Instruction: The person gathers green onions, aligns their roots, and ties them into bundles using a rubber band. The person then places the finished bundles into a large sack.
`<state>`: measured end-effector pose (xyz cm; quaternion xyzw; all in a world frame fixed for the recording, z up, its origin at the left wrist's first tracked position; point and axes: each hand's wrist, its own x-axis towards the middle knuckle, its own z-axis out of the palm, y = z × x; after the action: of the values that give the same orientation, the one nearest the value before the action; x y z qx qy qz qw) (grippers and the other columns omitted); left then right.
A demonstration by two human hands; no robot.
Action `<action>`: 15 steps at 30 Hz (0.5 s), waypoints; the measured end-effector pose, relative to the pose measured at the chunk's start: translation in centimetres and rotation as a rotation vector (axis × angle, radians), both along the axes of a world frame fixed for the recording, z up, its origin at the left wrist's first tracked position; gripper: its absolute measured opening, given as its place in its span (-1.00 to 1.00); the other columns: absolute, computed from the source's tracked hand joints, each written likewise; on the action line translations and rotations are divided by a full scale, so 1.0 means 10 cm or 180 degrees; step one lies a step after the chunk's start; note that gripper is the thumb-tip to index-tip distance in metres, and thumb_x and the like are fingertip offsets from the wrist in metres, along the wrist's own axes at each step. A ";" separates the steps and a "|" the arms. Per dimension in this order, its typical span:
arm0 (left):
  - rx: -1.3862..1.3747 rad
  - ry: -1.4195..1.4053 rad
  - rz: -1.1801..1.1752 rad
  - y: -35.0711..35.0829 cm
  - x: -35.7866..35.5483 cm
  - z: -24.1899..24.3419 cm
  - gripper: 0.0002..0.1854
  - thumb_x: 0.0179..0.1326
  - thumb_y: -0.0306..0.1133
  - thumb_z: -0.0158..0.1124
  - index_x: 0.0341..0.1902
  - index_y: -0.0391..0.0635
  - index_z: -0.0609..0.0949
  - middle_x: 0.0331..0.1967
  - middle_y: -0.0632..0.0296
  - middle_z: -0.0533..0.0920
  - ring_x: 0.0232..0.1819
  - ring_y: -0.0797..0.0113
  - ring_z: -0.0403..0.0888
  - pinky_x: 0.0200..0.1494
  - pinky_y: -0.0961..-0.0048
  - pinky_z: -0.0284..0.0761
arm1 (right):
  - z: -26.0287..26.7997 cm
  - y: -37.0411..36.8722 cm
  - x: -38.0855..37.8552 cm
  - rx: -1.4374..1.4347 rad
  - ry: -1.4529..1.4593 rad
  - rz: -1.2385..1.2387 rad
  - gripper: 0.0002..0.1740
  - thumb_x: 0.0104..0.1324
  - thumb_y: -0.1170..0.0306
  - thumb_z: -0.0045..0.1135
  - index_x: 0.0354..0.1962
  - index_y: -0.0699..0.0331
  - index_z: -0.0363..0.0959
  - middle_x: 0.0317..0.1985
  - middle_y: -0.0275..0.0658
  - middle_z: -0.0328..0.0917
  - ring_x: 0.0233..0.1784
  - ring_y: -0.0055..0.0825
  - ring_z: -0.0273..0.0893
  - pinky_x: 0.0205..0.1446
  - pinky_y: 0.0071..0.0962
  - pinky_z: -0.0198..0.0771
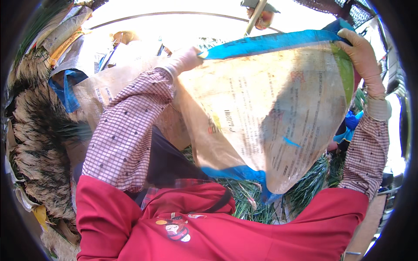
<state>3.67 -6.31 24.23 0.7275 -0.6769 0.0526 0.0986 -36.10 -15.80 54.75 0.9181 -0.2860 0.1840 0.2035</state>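
Observation:
A large woven plastic sack (pixel 241 94), beige with blue edges, green at its right side and printed writing, is spread between my two gloved hands. My left hand (pixel 186 60) grips the left end of its blue upper edge. At the upper right, my right hand (pixel 361 53) pinches the other end of that edge. The sack's lower blue corner hangs over green leafy bundles (pixel 251 199). Checked sleeve covers show on both of my forearms. Another beige sheet or sack (pixel 169 127) lies behind my left arm, partly hidden.
Stacked bundles of plants with pale roots (pixel 42 146) line the left side. Folded sacks (pixel 65 32) lie at the upper left, near a blue-edged sack (pixel 67 88). A person in a hat (pixel 261 18) is beyond a pole (pixel 256 16). More green bundles (pixel 310 182) lie at the right.

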 end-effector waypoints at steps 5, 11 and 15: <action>-0.0425 0.1460 0.1008 0.42 0.75 0.44 -0.73 0.30 -0.14 0.21 -0.05 0.05 0.72 -0.39 0.29 0.72 -0.42 0.44 0.60 -0.23 0.40 0.56 | -0.28 -0.67 -0.21 0.1194 0.0175 -0.0094 -0.70 0.13 0.39 0.19 -0.17 0.35 0.57 -0.20 -0.08 0.62 -0.16 -0.34 0.59 0.03 -0.42 0.44; -0.1670 -0.0168 0.1212 1.26 1.78 1.66 -0.66 0.26 -0.09 0.24 -0.03 -0.04 0.67 -0.15 0.04 0.70 -0.14 0.08 0.69 -0.02 0.26 0.54 | -1.19 -0.84 0.16 0.1568 0.0851 -0.0590 -0.65 0.02 0.36 0.16 -0.21 0.34 0.63 -0.34 -0.05 0.67 -0.24 -0.31 0.63 -0.04 -0.39 0.48; -0.1439 -0.1405 0.2010 1.73 1.84 1.97 -0.70 0.27 -0.04 0.21 -0.13 0.03 0.67 -0.24 0.05 0.69 -0.18 0.03 0.66 -0.09 0.19 0.51 | -1.43 -0.92 0.29 0.2215 -0.0086 0.0114 -0.40 0.04 0.38 0.06 0.08 0.44 0.46 -0.06 0.00 0.62 -0.05 -0.34 0.56 0.12 -0.45 0.39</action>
<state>22.04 10.96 43.91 0.8301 -0.3979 0.3807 0.0875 -33.22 -25.01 40.40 0.9348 -0.3181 0.0911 -0.1288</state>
